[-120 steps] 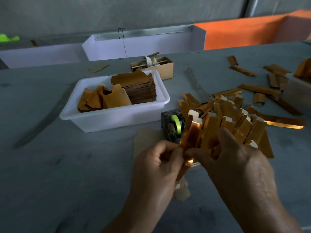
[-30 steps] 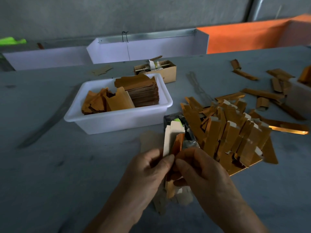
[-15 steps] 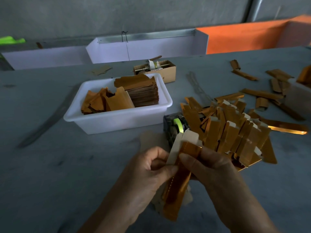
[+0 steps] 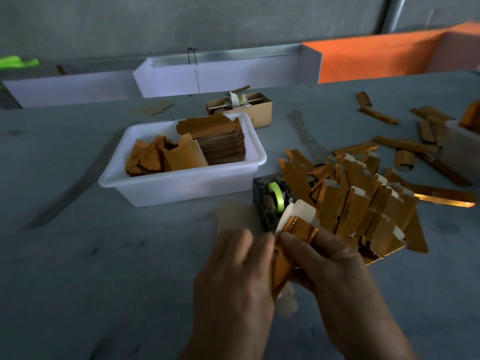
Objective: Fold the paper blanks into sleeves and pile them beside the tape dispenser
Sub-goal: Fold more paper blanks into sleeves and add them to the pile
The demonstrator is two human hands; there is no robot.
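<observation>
A gold paper blank [image 4: 293,235] with a white inner side is held between both hands, partly folded lengthwise. My left hand [image 4: 233,276] grips its left edge, and my right hand [image 4: 330,261] pinches its right side with thumb on top. Just behind them stands the black tape dispenser [image 4: 272,201] with a green roll. To the dispenser's right lies a fanned pile of folded gold sleeves [image 4: 363,201]. A white plastic tub [image 4: 187,185] at centre left holds a stack of flat blanks [image 4: 220,141].
A small cardboard box [image 4: 249,105] stands behind the tub. Loose gold strips [image 4: 405,144] lie scattered at the right, beside another tub's corner [image 4: 459,149]. A flat white blank [image 4: 233,216] lies on the grey table under my hands. White and orange boards line the far edge.
Over the last second the blank in my hands has been turned and its gold side folded over, and my hands have closed together round it. The pile and the dispenser have stayed put.
</observation>
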